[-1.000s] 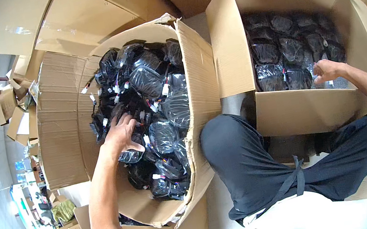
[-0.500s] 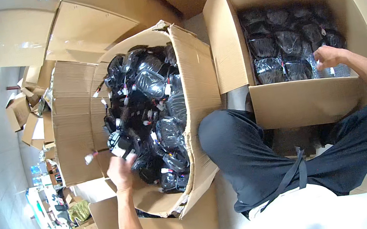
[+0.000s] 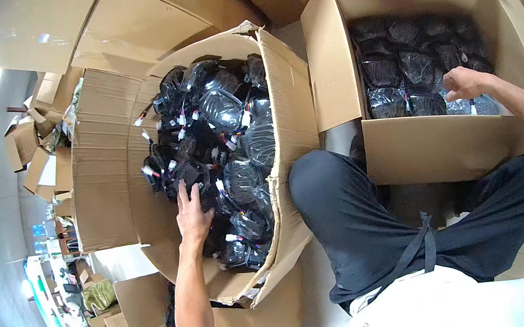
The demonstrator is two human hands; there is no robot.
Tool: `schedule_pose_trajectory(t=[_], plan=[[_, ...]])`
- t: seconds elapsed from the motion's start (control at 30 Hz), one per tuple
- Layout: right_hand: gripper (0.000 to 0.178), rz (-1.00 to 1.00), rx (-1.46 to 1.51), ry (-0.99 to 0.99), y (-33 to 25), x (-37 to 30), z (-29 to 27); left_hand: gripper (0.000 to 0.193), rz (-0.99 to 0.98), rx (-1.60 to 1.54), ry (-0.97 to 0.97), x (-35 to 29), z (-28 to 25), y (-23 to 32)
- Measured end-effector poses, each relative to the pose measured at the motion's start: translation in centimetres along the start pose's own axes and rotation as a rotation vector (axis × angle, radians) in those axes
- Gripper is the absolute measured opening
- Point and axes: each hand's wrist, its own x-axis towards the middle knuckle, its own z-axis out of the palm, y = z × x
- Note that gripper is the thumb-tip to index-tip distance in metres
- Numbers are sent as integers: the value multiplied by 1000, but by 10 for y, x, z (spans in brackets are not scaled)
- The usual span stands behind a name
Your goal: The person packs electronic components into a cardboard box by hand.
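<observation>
Position of the two hands relative to two open cartons, seen from the head. The left hand (image 3: 195,219) reaches over the near-left part of the left carton (image 3: 291,88), its fingers pointing away from the body and its thumb spread to the right. Fingers and thumb stand apart; the fingertips lie at the near edge of a dark part (image 3: 188,171), which therefore lies straight ahead of the hand, farther from the body. Whether the fingertips press on it or hover just above it cannot be told. The dark part looks compact among its neighbours, so that no long axis can be made out with certainty. White connectors (image 3: 150,171) on thin leads lie just to its left, near the carton's left wall; black bundles (image 3: 222,109) in glossy film lie heaped to its right and beyond

The right hand (image 3: 465,83) is well apart from the dark part, on the far side of the wall between the cartons, so that the left hand is clearly the nearer. It hangs over the near row in the right carton (image 3: 438,146), fingers curled, beside a clear-wrapped piece (image 3: 486,105) at the row's right end; whether anything is gripped in it cannot be told, the palm being hidden
</observation>
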Motion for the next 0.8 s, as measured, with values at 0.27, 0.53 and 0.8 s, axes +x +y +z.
schedule_pose_trajectory(t=[0.27, 0.53, 0.8], plan=[[24, -99, 114, 183, -27, -5, -27, 39, -66, -668, 358, 14, -53, -4], [64, -834, 47, 763, -224, -34, -77, 33, 65, -1087, 266, 7, -205, 92], [48, -1156, -32, 1100, -299, -60, -96, 63, 382, -1066, 254, 24, -259, 225]])
